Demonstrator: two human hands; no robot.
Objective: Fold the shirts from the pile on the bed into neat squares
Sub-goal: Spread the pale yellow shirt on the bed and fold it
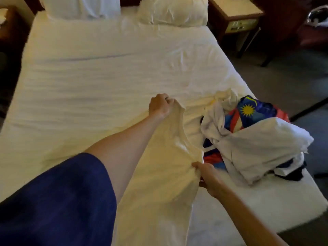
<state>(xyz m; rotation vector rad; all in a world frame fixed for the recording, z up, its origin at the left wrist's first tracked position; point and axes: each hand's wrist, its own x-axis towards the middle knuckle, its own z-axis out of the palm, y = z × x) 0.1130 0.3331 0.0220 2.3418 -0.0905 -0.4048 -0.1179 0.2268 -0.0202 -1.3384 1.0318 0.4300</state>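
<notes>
Head view: left hand (160, 105) and right hand (206, 174) each grip soft cream shirt (159, 183) over wrinkled bed (88, 86).

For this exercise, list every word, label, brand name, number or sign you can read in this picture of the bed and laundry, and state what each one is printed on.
No readable text anywhere in this view.
Blue, red and yellow printed garment in the pile of clothes: a yellow sun emblem, a picture only, no lettering.
Pale yellow panel on the wooden bedside cabinet: small dark marks, too blurred to read.
Cream shirt held by the left hand and right hand: no print visible.
</notes>
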